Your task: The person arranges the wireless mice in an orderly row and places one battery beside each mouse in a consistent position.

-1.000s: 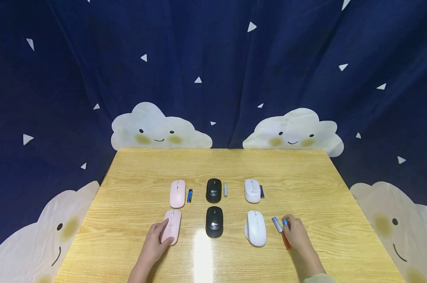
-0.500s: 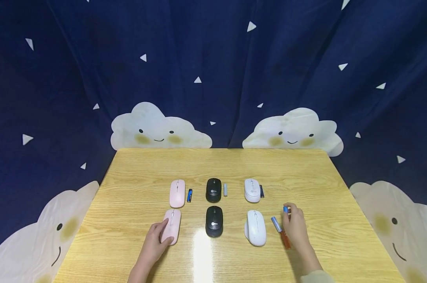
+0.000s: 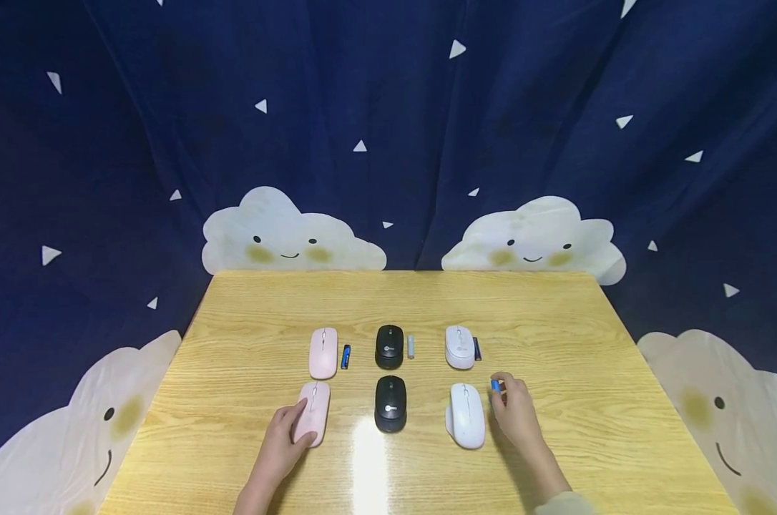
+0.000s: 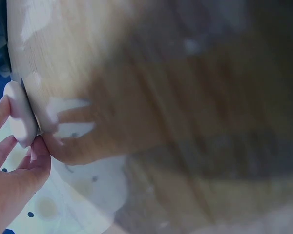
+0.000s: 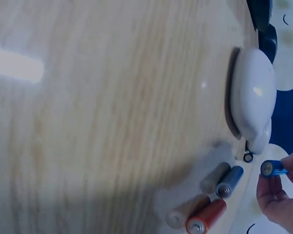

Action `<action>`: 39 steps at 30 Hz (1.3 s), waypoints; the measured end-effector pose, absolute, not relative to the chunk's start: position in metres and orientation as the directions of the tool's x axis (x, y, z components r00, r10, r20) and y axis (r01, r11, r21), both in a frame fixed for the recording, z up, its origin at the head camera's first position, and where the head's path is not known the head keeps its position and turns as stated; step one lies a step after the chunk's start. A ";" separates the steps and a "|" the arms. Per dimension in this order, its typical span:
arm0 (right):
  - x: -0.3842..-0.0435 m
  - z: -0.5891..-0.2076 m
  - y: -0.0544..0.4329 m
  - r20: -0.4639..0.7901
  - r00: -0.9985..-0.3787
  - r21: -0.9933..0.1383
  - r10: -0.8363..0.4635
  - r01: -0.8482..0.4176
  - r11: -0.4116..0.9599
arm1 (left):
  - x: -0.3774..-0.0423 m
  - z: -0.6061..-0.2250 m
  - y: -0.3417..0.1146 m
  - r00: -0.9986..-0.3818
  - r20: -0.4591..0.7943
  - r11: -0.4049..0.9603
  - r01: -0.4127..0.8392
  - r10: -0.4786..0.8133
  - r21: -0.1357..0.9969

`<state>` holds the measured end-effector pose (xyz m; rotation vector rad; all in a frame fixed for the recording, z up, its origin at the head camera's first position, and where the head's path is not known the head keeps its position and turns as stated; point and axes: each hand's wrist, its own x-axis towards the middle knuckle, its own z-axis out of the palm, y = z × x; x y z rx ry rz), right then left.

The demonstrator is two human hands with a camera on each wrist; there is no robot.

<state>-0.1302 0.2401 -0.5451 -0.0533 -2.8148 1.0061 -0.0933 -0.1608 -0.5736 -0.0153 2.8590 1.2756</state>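
My left hand [image 3: 280, 442] grips the near pink computer mouse [image 3: 315, 409] on the table, thumb and fingers at its edges; the left wrist view shows the fingers [image 4: 40, 153] at its side. Right of the near white mouse [image 3: 468, 418], my right hand [image 3: 516, 409] pinches a blue battery [image 5: 269, 168] between thumb and fingers, raised off the table in the right wrist view. On the table near that hand lie a second blue battery [image 5: 230, 181] and a red battery [image 5: 206, 217]. In the head view the hand and forearm hide these two.
Behind stand a far pink mouse [image 3: 323, 353] beside a blue battery [image 3: 345, 356], a black mouse [image 3: 389, 346] beside a pale battery [image 3: 411, 347], and a white mouse [image 3: 459, 347] beside a dark battery [image 3: 476, 349]. Another black mouse [image 3: 391, 402] sits nearer, mid-table.
The right hand has lifted the blue battery away from the other two and carried it left toward the near white mouse. The left hand has stayed on the pink mouse.
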 end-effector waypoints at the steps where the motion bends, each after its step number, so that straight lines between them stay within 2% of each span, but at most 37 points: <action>1: -0.130 -0.547 0.239 0.131 -0.988 -0.631 0.082 -0.019 0.776 | -0.093 -0.573 -0.161 -1.000 -0.014 0.667 -0.014 -0.005 0.745; 10: -0.129 -0.552 0.230 0.053 -0.994 -0.554 0.094 0.049 0.831 | -0.092 -0.571 -0.161 -1.000 -0.027 0.671 -0.022 -0.003 0.742; 17: -0.128 -0.554 0.228 -0.009 -0.994 -0.536 0.108 0.096 0.839 | -0.093 -0.572 -0.160 -0.999 -0.036 0.676 -0.031 -0.007 0.736; 39: -0.134 -0.552 0.224 -0.041 -0.995 -0.418 0.094 0.102 0.903 | -0.093 -0.572 -0.160 -0.999 -0.041 0.669 -0.038 -0.011 0.742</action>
